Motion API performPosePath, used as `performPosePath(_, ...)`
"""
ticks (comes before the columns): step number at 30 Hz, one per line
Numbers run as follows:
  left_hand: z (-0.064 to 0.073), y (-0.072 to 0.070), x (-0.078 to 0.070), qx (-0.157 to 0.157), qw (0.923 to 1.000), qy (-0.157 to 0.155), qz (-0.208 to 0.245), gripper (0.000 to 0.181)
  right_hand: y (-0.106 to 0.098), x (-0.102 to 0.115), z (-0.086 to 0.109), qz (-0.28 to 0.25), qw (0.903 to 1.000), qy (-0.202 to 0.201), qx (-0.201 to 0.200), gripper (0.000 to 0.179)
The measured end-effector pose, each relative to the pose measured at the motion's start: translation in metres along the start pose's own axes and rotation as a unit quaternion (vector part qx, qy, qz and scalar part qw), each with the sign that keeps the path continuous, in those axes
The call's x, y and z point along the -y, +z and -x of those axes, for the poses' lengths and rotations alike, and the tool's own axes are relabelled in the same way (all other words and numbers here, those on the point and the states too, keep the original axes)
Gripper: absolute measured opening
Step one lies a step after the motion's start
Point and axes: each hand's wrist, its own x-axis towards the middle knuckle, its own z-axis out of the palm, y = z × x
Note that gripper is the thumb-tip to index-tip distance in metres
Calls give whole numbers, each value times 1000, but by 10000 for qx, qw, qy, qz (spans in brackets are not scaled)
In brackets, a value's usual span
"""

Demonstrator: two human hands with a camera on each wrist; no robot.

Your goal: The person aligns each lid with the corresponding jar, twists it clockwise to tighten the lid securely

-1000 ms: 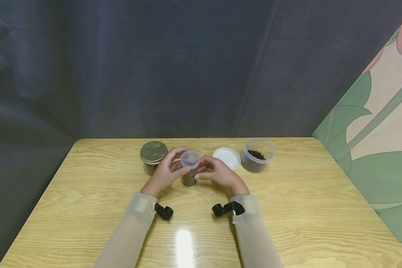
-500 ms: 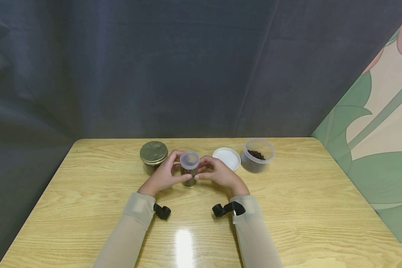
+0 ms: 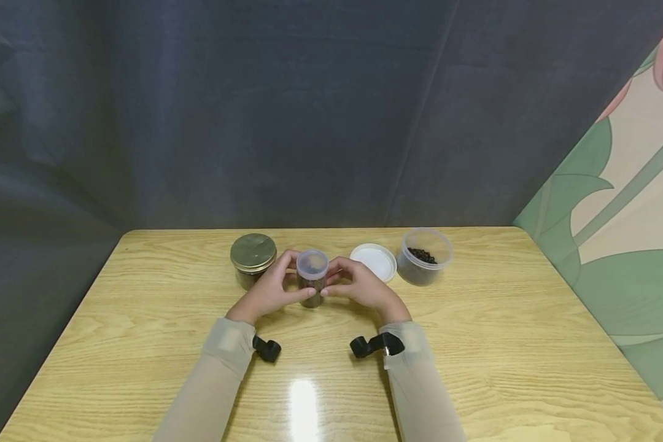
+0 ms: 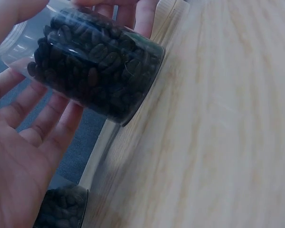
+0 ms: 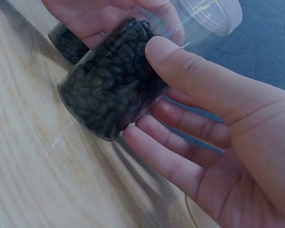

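Observation:
A clear plastic jar (image 3: pixel 311 298) stands upright on the table in the head view, with a translucent lid (image 3: pixel 312 263) on top. Dark coffee beans (image 4: pixel 102 59) fill much of it in the left wrist view. My left hand (image 3: pixel 269 288) holds the jar from the left, thumb at the front and fingers behind. From the opposite side, my right hand (image 3: pixel 361 286) grips the same jar between thumb and fingers. Both thumbs almost meet on the front wall. In the right wrist view the right thumb (image 5: pixel 180 61) presses the jar's side. The far fingers are partly hidden.
Just left of my left hand is a jar with a gold lid (image 3: pixel 253 252), also holding dark beans. A white lid (image 3: pixel 374 261) lies behind my right hand. Beside it an open plastic tub (image 3: pixel 418 272) contains some beans. A dark curtain (image 3: pixel 320 123) hangs behind the table (image 3: pixel 503 344).
My left thumb has come down from just under the lid to the jar's lower front, and the left hand has shifted slightly left. The right hand stays nearly still.

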Motion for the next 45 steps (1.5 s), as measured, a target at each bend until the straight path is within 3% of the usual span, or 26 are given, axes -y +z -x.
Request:
performPosePath(14, -4, 2, 7, -64, 9996, 86, 253, 56, 1, 1, 1, -266, 9987, 86, -432, 34)
performPosePath(26, -8, 9, 5, -566, 9982, -9, 189, 47, 3, 0, 0, -138, 9966, 171, -795, 36)
performPosePath(37, -9, 18, -1, -1218, 9923, -149, -163, 50, 6, -4, -2, 18, 9932, 310, -1119, 39)
performPosePath(45, -12, 24, -3, -1415, 9867, -158, -785, 58, 9, -3, -4, 153, 9902, 307, -1352, 40)
